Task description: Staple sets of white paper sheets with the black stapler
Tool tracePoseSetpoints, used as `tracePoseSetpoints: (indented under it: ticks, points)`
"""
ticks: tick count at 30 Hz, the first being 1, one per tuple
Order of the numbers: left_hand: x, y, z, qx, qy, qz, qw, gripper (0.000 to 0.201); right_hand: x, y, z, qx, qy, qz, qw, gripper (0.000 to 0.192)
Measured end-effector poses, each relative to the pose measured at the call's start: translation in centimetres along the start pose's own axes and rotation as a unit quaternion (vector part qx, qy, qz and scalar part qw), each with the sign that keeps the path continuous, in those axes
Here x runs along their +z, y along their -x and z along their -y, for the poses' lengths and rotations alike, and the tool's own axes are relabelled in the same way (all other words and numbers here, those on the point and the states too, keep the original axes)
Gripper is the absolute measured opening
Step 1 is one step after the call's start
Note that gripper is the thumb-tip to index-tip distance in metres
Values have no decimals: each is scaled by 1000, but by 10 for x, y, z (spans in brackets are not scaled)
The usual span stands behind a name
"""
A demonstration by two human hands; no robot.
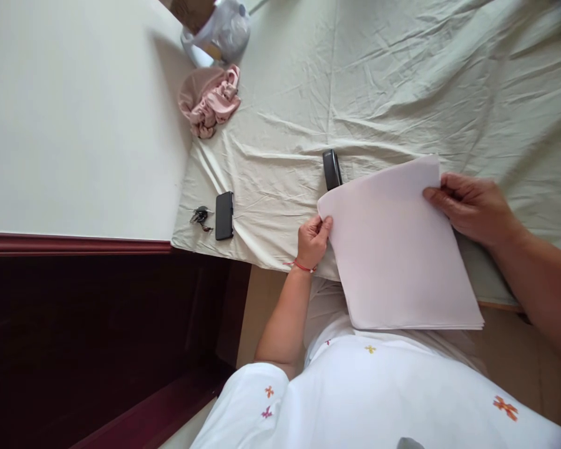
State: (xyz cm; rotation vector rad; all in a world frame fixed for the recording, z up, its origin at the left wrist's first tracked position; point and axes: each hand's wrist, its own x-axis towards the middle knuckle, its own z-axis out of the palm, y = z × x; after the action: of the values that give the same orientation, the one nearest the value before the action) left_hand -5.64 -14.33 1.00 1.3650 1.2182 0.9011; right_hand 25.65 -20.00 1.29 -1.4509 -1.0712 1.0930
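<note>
- Right now both hands hold one stack of white paper [397,249], which hangs partly over the near edge of the bed [402,81] and partly over the person's lap.
- The left hand [312,240] grips the left edge of the stack, with the thumb on top of the sheets and the other fingers curled under; a thin red bracelet [300,266] sits on this wrist.
- The right hand [472,206] pinches the far right corner of the stack, thumb on top, fingers behind the paper.
- A black stapler [331,168] lies on the bed sheet just beyond the far edge of the stack; its near end is hidden behind the paper.
- A black phone [224,215] lies flat near the left corner of the bed, close to the near edge, and a small bunch of keys [200,217] lies just beside it, on its left.
- A crumpled pink cloth [209,100] lies along the left edge of the bed, further away, next to the light wall [74,112].
- A white plastic bag [221,31] stands beyond the pink cloth, at the far left.
- The person wears a white garment [378,399] with small orange and pink flowers.
</note>
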Motion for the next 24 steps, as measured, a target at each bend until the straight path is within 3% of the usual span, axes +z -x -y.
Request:
tracePoseSetpoints:
  ticks: [4,9,13,24]
  points:
    - [4,-1,13,25,21,-44,999,45,0,-2,-4,-6,-18,-13,1000,32]
    - [5,-6,18,17,47,-86,995,45,-1,-6,-5,-2,-72,-16,997,42]
    - [4,-8,19,37,83,-78,993,43,-1,-7,-6,9,-80,-21,997,47]
    - [2,-11,24,45,78,-108,990,44,-4,-9,-17,-24,-10,-70,997,22]
